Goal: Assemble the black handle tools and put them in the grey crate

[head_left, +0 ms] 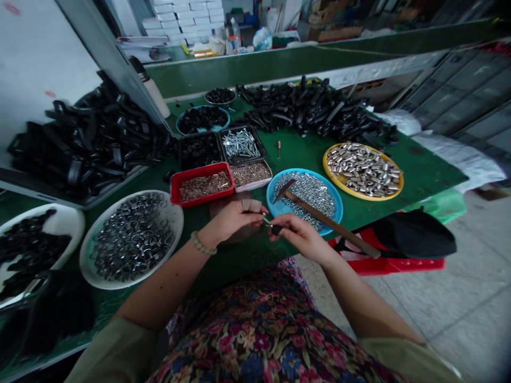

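At the near edge of the green table (299, 153), the two hands meet just in front of the body; take that spot as the centre of the clock. The left forearm comes in from 7 o'clock, the right from 4 o'clock, both angled inward with the fingertips almost together.

The left hand (238, 217) is partly closed, thumb and forefinger pinched at one end of a small metal piece (266, 220). The right hand (297, 233) is curled, its fingers gripping a small black part (275, 230) at the other end; whether the two are joined cannot be told. Beneath the left hand lies a flat brownish slab (239, 235).

Just beside the right hand, at 1 o'clock, sits a blue tray (339, 202) of small shiny parts. A hammer (331, 223) lies across it, head at 12 to 1 o'clock, handle running over the rim toward 3 o'clock above the right forearm. A yellow tray (369, 198) of metal pieces stands at 2 o'clock, a red tray (199, 201) of coppery pins at 10, a white bowl (175, 207) of rings at 9. A heap of black parts (303, 109) spreads at 1 o'clock, farther back.
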Demonstrator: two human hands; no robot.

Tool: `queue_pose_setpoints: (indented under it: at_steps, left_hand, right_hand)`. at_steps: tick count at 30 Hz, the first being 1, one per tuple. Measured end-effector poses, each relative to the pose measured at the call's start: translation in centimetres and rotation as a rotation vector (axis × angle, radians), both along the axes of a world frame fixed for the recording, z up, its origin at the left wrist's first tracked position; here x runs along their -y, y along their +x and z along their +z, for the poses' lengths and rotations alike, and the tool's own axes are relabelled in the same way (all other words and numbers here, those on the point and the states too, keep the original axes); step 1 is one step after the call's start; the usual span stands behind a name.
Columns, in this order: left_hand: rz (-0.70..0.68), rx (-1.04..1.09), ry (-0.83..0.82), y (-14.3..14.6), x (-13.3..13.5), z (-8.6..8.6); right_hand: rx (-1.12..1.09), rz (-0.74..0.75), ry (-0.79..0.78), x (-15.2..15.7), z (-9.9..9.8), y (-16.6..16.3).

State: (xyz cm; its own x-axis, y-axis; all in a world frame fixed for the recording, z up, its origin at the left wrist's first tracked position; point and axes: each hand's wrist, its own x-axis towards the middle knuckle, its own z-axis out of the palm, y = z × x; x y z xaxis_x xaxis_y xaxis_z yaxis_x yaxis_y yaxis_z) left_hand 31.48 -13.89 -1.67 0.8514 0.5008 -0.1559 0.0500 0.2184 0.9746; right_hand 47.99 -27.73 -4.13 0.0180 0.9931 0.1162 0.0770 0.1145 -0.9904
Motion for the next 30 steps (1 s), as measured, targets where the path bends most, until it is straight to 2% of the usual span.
queue_pose_setpoints:
  at_steps: [3, 6, 8, 12, 13, 16, 17, 19, 21, 23, 25, 26, 27, 28, 30]
  left_hand:
    - [0.115, 0.102, 0.335, -0.7, -0.1, 1.1]
    - [0.274, 0.119, 0.508, -1.2, 0.1, 1.5]
    - [0.314, 0.127, 0.438, -1.8, 0.3, 1.8]
    - [0.116, 0.216, 0.149, -3.3, 0.3, 3.0]
    - [0.118, 0.210, 0.154, -3.6, 0.2, 3.3]
    - [0.259, 0.113, 0.317, -4.1, -0.5, 3.8]
    - [0.266, 0.097, 0.348, -4.2, -0.8, 3.8]
    - [0.185, 0.129, 0.310, -4.5, -1.9, 3.7]
    - [0.149, 0.186, 0.242, -5.2, -4.0, 3.4]
    - [0.277, 0.126, 0.314, -6.3, -7.6, 2.8]
    - [0.525, -0.143, 0.545, -8.1, -12.4, 2.0]
    - [0.692, -0.350, 0.657, -9.1, -14.8, 1.5]
    - [0.794, -0.573, 0.709, -10.1, -17.1, 0.9]
    - [0.858, -0.774, 0.695, -11.1, -19.1, 0.2]
    - [0.862, -0.972, 0.609, -12.6, -21.9, -0.9]
  right_hand:
    - [-0.442, -0.099, -0.016, -1.4, -1.0, -1.7]
    - [-0.587, -0.094, -0.013, -2.6, -1.3, -2.7]
    - [-0.560, -0.054, -0.031, -3.0, -1.3, -2.9]
    - [-0.494, -0.069, -0.073, -3.8, -1.3, -3.0]
    - [-0.494, -0.091, -0.065, -3.9, -1.3, -3.0]
    - [-0.491, -0.117, -0.031, -4.1, -1.2, -3.1]
    - [-0.485, -0.105, -0.021, -4.1, -1.2, -3.1]
    - [-0.463, -0.078, -0.016, -4.0, -1.2, -3.1]
    - [-0.435, -0.057, -0.038, -4.0, -1.3, -3.1]
    - [-0.436, -0.063, -0.075, -4.3, -1.4, -3.3]
    - [-0.485, -0.107, -0.098, -4.9, -1.5, -3.7]
    - [-0.522, -0.143, -0.100, -5.2, -1.5, -3.9]
    - [-0.562, -0.178, -0.095, -5.6, -1.4, -4.1]
    - [-0.599, -0.204, -0.089, -5.9, -1.3, -4.4]
    - [-0.669, -0.228, -0.078, -6.3, -1.0, -4.9]
